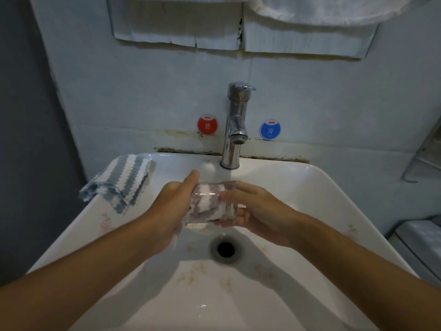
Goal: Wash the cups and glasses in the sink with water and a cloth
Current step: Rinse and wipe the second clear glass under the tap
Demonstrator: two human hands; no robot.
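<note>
1. A round red sticker (207,124) on the wall tile, left of the tap (235,125), reads "OYO" above the character "热".
2. A round blue sticker (270,130) on the wall tile, right of the tap, reads "OYO" above the character "冷".

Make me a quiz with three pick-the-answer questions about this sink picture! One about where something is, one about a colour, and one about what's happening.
1. Where is the striped cloth lying?
A. On the sink's back left rim
B. Over the drain
C. On the tap

2. What colour is the round sticker left of the tap?
A. Green
B. Red
C. Yellow

3. What is inside the glass?
A. Nothing
B. A spoon
C. A cloth

Answers: 1 A, it drapes over the rim's left corner. 2 B, the right sticker is blue. 3 C, the left hand pushes it in while the right hand holds the glass.
</note>
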